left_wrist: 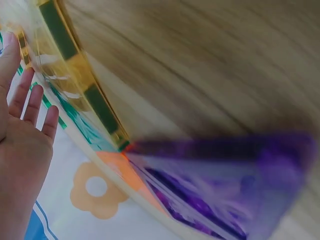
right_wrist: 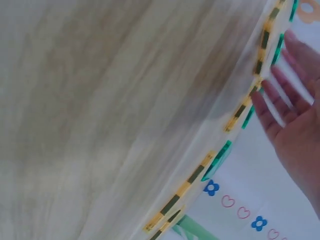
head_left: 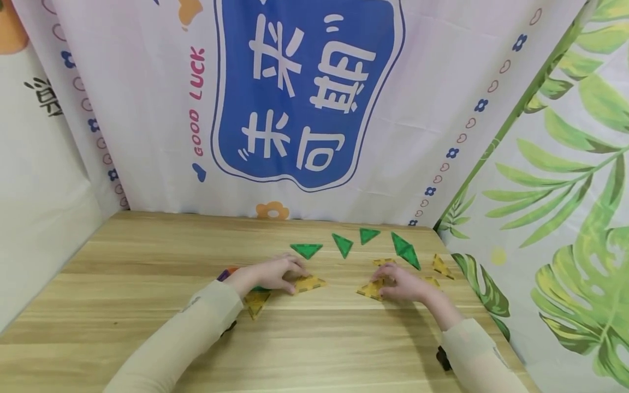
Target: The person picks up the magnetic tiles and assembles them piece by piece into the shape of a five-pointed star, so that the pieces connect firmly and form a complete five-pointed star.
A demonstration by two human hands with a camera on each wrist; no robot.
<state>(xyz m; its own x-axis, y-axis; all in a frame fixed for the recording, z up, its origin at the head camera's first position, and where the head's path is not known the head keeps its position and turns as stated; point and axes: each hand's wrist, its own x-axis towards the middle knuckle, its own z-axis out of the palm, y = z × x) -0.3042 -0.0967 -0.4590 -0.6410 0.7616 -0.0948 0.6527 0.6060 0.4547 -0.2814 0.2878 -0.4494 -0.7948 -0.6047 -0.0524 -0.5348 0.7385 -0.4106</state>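
Note:
My left hand [head_left: 280, 273] reaches in from the left, with its thumb and fingertips at the left corner of a yellow triangle tile [head_left: 310, 283], which it pinches low at the table. In the left wrist view, that hand's other fingers [left_wrist: 32, 102] stand spread. To the right, my right hand [head_left: 400, 284] has its thumb and fingertips about another yellow triangle tile [head_left: 369, 289]. The right wrist view shows its fingers [right_wrist: 282, 92] loose and apart, with no firm hold visible. Beneath my left wrist lies a further yellow triangle tile [head_left: 257, 303], partly covered by the arm.
Several green triangle tiles [head_left: 307, 250] lie across the far side of the wooden table [head_left: 147, 245]. More yellow tiles [head_left: 442, 266] lie right of and behind my right hand. A purple tile [left_wrist: 215, 185] and an orange tile [left_wrist: 130, 175] sit by my left wrist. A printed cloth [head_left: 167, 109] hangs behind.

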